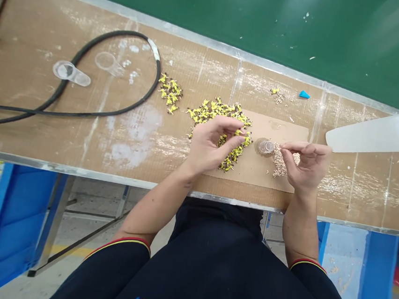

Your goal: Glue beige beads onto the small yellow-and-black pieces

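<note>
My left hand hovers over a heap of small yellow parts on the bench, thumb and fingers pinched on one yellow part. My right hand is beside a small pile of thin pale pins, fingers pinched on what looks like one pin. Between the two hands stands a small clear round piece on a cardboard sheet. The pin tip points toward that clear piece.
A black hose loops across the left of the bench, near two clear plastic scoops. A smaller yellow heap lies behind. A white paddle lies at right. Blue bins stand below the bench edge.
</note>
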